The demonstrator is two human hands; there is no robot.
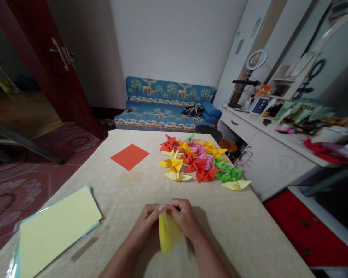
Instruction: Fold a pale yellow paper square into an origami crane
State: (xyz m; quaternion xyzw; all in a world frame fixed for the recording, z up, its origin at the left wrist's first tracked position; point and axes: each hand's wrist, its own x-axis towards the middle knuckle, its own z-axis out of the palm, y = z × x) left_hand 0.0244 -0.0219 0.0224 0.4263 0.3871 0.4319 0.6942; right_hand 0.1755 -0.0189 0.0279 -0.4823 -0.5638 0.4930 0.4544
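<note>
A partly folded sheet of yellow paper hangs between my hands above the near part of the table, its lower point aimed down toward me. My left hand pinches its top edge with thumb and fingers. Right beside it, my right hand grips the same edge, the fingertips of both almost touching. The paper is slightly blurred, so its exact creases cannot be made out. Beyond my hands lies a group of folded paper cranes in red, orange, yellow, pink and green.
A flat red paper square lies on the cloth-covered table. At the left is a stack of pale yellow sheets with blue ones beneath. A patterned sofa stands behind, a white dresser at the right, an open door at the left.
</note>
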